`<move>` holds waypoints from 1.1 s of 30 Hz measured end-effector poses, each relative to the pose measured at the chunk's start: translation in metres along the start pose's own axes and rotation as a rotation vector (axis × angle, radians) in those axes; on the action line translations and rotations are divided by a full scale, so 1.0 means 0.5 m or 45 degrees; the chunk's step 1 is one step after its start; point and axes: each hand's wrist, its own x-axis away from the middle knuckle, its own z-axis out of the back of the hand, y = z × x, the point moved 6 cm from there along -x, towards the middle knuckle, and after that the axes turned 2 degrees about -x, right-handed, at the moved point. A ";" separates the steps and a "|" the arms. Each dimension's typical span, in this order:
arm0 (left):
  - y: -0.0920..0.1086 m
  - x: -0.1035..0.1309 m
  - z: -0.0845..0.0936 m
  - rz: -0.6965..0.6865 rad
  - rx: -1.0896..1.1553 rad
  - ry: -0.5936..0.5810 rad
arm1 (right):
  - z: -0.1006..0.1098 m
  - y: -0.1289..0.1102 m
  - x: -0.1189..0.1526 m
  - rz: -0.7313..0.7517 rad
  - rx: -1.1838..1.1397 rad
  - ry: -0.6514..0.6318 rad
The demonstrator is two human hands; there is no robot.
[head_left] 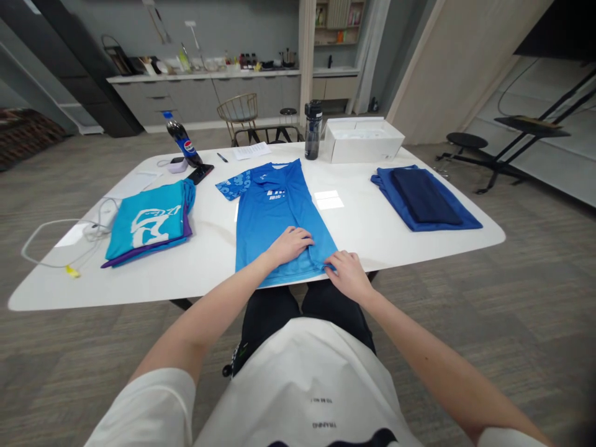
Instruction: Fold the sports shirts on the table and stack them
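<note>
A blue short-sleeved T-shirt (pixel 265 230) with white print lies on the white table in front of me, its collar facing away. Its patterned left sleeve is spread out, while its right side is folded inward. My left hand (pixel 292 245) rests on the lower part of the shirt, fingers stretched towards the fold. At the lower right corner, my right hand (pixel 349 274) pinches the hem between thumb and fingers.
On the white table (pixel 209 273), folded turquoise and purple clothes (pixel 151 220) lie left, near a cable (pixel 41 226), cola bottle (pixel 182 139) and phone (pixel 202 174). A dark water bottle (pixel 313 131) and white box (pixel 363 139) stand behind; folded dark blue clothes (pixel 426 195) lie right.
</note>
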 end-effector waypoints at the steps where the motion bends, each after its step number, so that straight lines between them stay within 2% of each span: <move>1: 0.007 0.002 0.003 -0.004 0.015 0.006 | 0.004 -0.002 0.002 -0.018 -0.010 0.025; 6: 0.026 0.033 0.043 0.034 0.051 0.083 | 0.024 -0.053 -0.003 0.065 -0.137 0.112; 10: 0.037 0.086 0.064 0.048 -0.064 0.102 | 0.012 -0.083 0.002 0.208 -0.094 0.053; 15: 0.072 0.137 0.038 -0.103 -0.139 0.063 | -0.008 -0.041 0.021 0.155 -0.023 0.055; 18: 0.074 0.157 0.032 -0.075 -0.090 0.070 | -0.006 -0.008 0.026 0.119 -0.006 0.067; 23: 0.073 0.187 0.045 0.014 0.102 0.037 | 0.003 0.021 0.025 0.129 -0.044 0.010; 25: 0.072 0.186 0.050 0.041 0.233 0.029 | 0.002 0.031 0.016 0.132 -0.079 -0.023; 28: 0.051 0.160 0.051 0.146 0.336 0.086 | 0.000 0.043 -0.019 0.126 -0.119 -0.029; 31: 0.013 0.116 0.043 0.283 0.215 0.149 | 0.001 0.042 -0.078 0.158 -0.123 0.023; 33: -0.008 0.092 0.027 0.336 0.076 0.109 | -0.005 0.035 -0.115 0.217 -0.092 0.021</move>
